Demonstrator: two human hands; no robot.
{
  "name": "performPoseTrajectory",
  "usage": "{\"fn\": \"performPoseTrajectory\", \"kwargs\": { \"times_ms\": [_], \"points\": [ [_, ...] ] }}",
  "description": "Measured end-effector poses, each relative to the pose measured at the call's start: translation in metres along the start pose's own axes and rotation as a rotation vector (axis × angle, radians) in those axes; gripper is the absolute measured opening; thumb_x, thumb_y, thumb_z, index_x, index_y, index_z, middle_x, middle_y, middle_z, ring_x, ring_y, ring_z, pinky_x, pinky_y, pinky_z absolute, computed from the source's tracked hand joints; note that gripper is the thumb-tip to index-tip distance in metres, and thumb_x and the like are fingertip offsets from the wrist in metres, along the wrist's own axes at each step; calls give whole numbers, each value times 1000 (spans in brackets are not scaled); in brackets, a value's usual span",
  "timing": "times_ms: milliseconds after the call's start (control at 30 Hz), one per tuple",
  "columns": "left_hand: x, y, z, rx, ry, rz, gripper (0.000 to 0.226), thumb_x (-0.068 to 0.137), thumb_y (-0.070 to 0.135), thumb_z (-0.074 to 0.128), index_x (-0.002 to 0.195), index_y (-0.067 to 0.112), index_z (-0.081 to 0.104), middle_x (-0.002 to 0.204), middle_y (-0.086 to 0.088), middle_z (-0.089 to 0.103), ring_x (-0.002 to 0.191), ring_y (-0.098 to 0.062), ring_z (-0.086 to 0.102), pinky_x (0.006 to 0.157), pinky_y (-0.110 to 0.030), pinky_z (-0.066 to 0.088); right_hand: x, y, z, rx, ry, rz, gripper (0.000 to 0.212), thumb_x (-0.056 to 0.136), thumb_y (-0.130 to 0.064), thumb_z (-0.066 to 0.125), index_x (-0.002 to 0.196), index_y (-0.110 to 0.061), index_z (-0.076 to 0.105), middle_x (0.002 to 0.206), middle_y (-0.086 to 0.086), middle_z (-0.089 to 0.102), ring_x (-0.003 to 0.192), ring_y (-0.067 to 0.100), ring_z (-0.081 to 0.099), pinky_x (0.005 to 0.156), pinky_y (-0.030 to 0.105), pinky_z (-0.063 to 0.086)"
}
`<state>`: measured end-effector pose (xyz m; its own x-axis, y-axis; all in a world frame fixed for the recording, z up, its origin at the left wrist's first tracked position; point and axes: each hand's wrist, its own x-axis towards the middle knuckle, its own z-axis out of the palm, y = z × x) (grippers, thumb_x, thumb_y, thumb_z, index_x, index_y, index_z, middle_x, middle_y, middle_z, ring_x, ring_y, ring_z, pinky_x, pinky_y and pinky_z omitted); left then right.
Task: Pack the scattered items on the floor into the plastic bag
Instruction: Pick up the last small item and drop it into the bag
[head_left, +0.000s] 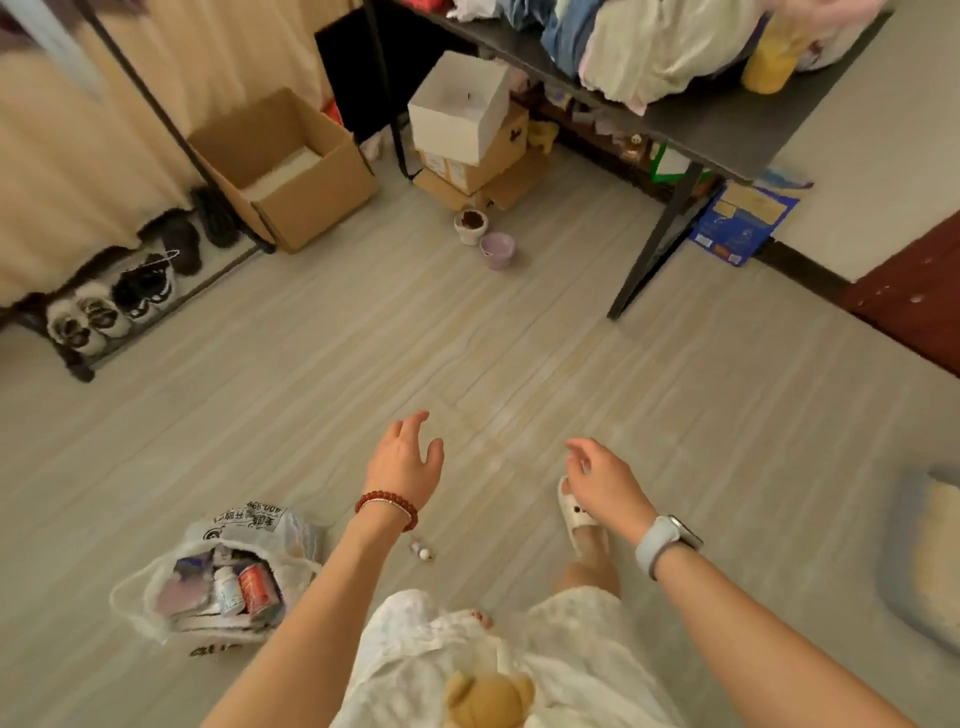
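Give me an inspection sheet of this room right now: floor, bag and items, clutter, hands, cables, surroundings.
Surface: pale wood-look floor, mostly bare in the middle.
Job's things: plastic bag open on the floor, a red can and other items inside; small bottle loose on the floor beside the left forearm.
Clutter: two small pots, cardboard boxes.
Hands: left hand and right hand both open, holding nothing.
Cables: nothing seen.
Surroundings: dark table piled with clothes, shoe rack.

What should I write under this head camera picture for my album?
Both empty hands, left hand and right hand, reach out above the floor beside a filled plastic bag.
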<state>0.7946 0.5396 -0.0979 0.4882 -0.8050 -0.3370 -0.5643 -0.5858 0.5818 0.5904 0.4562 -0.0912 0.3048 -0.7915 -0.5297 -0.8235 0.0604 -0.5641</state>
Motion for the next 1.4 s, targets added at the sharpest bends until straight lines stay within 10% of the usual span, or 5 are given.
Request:
{"fn": "performPoseTrajectory", "kwargs": {
  "times_ms": [500,1067,1400],
  "points": [
    [2,46,46,-387,542,-831,42,89,17,49,129,9,43,131,-16,46,123,-28,43,102,-35,33,187,-101,-29,-612,-593,-593,38,93,-19,39,128,-8,47,131,14,54,122,29,48,102,38,39],
    [56,-137,84,-864,736,-1352,41,88,16,50,128,8,45,130,-18,48,122,-29,45,102,-30,32,245,-200,196,-1078,-974,-937,40,94,-19,37,134,-11,39,137,11,47,127,24,43,104,30,33],
    [125,-285,250,-1283,814,-1655,37,89,17,50,125,10,46,126,-12,51,99,-22,53,92,-29,38,350,-104,427,-1277,-1087,-1040,44,92,-18,38,136,-15,37,141,9,40,130,25,38,103,33,35]
  ]
}}
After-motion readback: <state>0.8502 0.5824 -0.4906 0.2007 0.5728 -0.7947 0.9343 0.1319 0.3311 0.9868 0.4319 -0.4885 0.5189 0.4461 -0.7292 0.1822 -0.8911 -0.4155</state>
